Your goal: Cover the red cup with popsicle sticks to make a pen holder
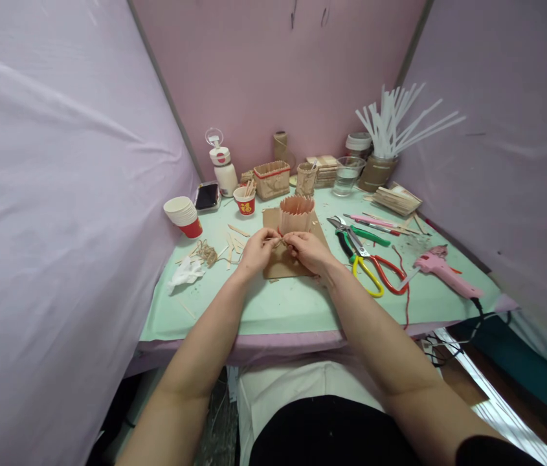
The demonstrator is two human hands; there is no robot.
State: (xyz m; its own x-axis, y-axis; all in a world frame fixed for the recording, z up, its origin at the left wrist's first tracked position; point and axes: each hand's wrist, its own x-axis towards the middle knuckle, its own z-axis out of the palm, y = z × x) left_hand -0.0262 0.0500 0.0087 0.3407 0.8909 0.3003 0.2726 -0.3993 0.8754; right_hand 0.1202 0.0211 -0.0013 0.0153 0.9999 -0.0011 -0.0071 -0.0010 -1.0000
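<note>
My left hand (259, 251) and my right hand (309, 251) meet over a brown cardboard sheet (280, 268). Fingertips of both are pinched on a thin strand that looks like jute twine, with its middle between them. Some of that line trails left toward a loose bundle of twine (208, 253). Right behind my fingers stands a round cup of upright wooden sticks (296, 217) with a jagged rim. A bit of red shows low on its left side; the hands hide the rest of its base.
Pliers (344, 243), scissors (361, 249) and a pink glue gun (450, 272) lie to the right. Paper cups (183, 217), a tissue (186, 275) and loose sticks (234, 246) are on the left. Along the back stand a bottle (225, 175), a stick box (272, 181) and a water bowl (346, 178).
</note>
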